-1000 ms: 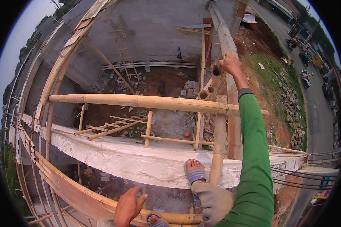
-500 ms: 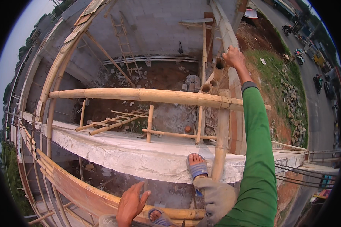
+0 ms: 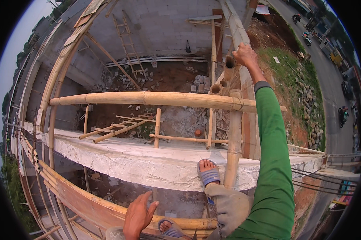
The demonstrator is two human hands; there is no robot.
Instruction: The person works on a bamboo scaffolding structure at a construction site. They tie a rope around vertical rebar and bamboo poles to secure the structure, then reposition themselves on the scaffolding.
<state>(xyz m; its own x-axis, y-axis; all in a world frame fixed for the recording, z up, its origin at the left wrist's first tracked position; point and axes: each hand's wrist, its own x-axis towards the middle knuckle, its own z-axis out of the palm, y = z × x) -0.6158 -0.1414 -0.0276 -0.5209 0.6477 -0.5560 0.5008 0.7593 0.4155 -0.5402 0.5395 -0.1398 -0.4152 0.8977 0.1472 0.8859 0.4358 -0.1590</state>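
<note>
– Room to pass beyond the left hand point(image 3: 139, 216)?
– Open air up to the white ledge point(image 3: 140, 165); then crossed, farther out, by a long bamboo pole point(image 3: 156, 98).
– Passable between ledge and pole?
– Only in part: broken up by a short bamboo post point(image 3: 157, 128) and a low rail point(image 3: 184, 139).
– And at the right hand point(image 3: 246, 56)?
– Crowded on the left by open-ended bamboo tubes point(image 3: 228, 74); free on the right, over the grassy slope point(image 3: 286, 74).
</note>
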